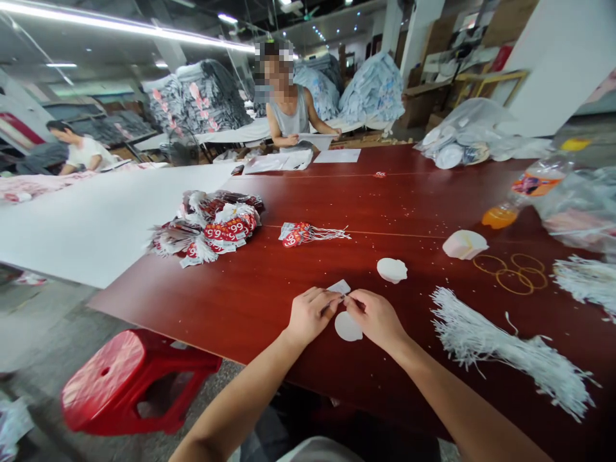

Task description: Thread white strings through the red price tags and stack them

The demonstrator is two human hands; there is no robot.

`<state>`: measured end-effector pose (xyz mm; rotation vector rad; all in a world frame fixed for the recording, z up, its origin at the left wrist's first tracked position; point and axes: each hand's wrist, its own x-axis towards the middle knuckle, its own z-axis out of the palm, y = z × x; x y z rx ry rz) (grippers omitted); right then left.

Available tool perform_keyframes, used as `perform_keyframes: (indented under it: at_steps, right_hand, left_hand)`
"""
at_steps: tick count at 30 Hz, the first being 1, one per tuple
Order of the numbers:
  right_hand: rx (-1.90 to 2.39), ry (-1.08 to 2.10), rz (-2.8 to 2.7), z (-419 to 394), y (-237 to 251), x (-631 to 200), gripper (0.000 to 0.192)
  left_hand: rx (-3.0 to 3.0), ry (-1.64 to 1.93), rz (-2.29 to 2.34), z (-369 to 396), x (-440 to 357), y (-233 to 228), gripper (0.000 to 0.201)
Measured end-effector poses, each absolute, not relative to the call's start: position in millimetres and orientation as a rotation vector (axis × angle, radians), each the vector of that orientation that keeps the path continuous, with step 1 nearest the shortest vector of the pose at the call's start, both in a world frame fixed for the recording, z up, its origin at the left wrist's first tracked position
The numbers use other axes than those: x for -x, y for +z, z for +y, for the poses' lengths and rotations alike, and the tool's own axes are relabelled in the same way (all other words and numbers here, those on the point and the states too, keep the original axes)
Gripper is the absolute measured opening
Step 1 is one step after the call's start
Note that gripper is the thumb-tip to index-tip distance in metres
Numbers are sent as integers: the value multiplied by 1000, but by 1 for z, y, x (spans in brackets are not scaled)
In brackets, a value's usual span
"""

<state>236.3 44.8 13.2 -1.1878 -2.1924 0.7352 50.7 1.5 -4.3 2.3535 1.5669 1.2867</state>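
My left hand (312,314) and my right hand (378,319) meet over the near part of the table, fingertips pinched together. Between them is a paper hang tag, whose small white rectangular part (341,287) sticks out beyond the fingers. A round white tag (348,326) shows just below the fingertips; whether it is joined to the pinched piece I cannot tell. Past my right hand lie a small stack of white tags (392,270) and a thicker stack (465,244). To the right is a bundle of white hang-tag strings (510,353).
Red strung tags (296,235) lie ahead, beside a larger heap of tags (216,224). Rubber bands (514,276), an orange-drink bottle (529,186) and plastic bags (474,131) occupy the right side. A red stool (103,375) stands at left. A co-worker (293,106) handles paper across the table.
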Motion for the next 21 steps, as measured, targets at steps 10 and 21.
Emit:
perform_keyframes:
  at_steps: [10,21]
  right_hand:
    - [1080,1127,-2153,60,31,-259,26]
    - [465,2138,-1630,55,50,-324,31]
  left_hand:
    - [-2369,1364,1359,-3,-52,-3,12]
    - [-2544,807,1259,-44,-83,-22,24]
